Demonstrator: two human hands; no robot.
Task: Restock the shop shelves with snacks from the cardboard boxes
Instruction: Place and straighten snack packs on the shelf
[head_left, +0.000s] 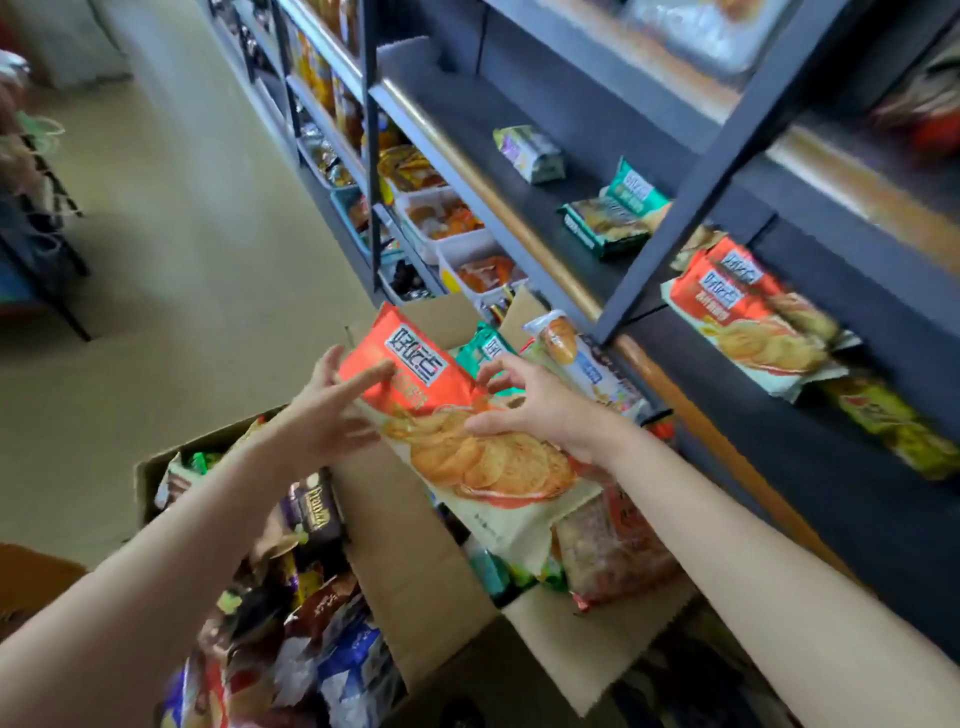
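A large red and cream chip bag (457, 415) hangs tilted above an open cardboard box (441, 587). My left hand (332, 410) touches its left edge with fingers spread. My right hand (524, 400) rests on the bag's front, fingers curled on it. Whether either hand fully grips it is unclear. More snack bags fill this box, and a second box (150, 473) at the left holds mixed packets. On the dark shelf (519, 171) to the right lie two matching red bags (748, 317) and green bags (613, 213).
A dark metal upright (691, 171) divides the shelf bays. White bins of snacks (447, 228) sit on lower shelves further along the aisle. Beige floor (182, 234) stretches to the left, with a dark rack (36, 223) at the far left.
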